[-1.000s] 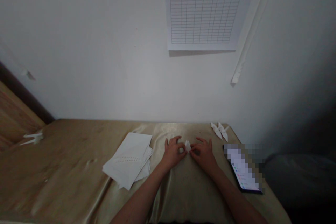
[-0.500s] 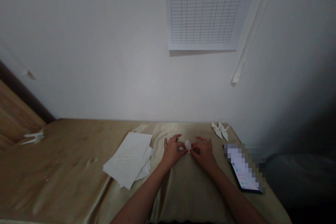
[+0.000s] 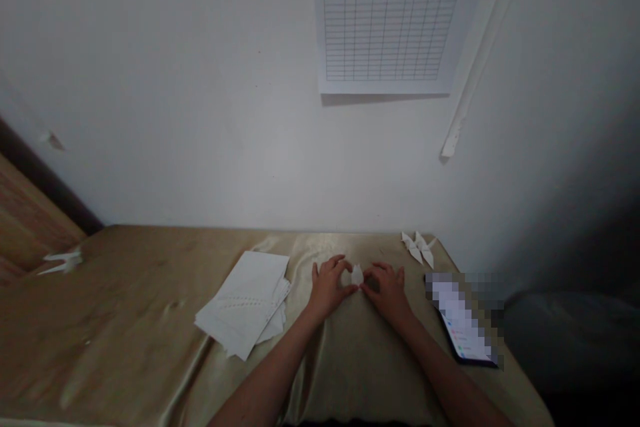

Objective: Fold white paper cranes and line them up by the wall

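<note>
Folded white paper piece is standing between both hands, its base sitting just above the gold satin cloth. Left hand is curling in on its left side, and right hand is curving in on its right. Fingertips of both hands are closing narrowly at the piece's lower end, but can't tell if they're actually pinching it. Resting on the cloth, a stack of white paper sheets is lying just left of the left hand, left of the piece. Two folded paper cranes are sitting up and to the right of the piece, and a phone with a pixelated screen is lying right of it. Another folded white paper shape is lying well apart, far left of the piece. A ruled grid chart is hanging on the wall above it.
</note>
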### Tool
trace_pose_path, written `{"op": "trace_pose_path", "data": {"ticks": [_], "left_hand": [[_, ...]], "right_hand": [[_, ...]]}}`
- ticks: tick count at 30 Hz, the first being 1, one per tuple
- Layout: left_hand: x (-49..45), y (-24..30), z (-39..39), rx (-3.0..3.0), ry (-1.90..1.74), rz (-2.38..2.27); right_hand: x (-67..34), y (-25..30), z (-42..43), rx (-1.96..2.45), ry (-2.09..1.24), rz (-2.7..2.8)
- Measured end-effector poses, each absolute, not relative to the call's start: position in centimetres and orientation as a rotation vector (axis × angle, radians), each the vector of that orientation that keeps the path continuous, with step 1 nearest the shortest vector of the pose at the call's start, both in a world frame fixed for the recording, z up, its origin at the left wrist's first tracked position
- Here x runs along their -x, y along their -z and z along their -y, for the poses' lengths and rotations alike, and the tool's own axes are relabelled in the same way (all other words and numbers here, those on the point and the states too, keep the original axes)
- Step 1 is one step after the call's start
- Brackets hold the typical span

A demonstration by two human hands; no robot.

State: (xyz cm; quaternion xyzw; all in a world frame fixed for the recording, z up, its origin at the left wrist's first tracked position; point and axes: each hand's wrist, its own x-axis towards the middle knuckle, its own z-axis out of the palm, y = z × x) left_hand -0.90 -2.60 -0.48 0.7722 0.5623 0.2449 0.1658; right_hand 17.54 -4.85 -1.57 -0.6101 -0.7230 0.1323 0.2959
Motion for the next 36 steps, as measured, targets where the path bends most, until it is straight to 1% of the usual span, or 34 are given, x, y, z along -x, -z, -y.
{"op": "trace_pose_path", "data": {"ticks": [10, 22, 36], "left_hand": [[1.0, 0.2, 2.9, -2.224, -0.757, -1.556], [0.7, -0.4, 3.3, -2.279, -0.591, -1.636], [0.7, -0.5, 3.2, -2.322, -0.510, -1.737]], "right_hand": [[-17.5, 1.2, 5.0, 1.655, -0.283, 1.919], [-17.3, 0.7, 5.2, 1.657, -0.288, 1.992], [-17.4, 0.7, 5.2, 1.823, -0.215, 1.995]]}}
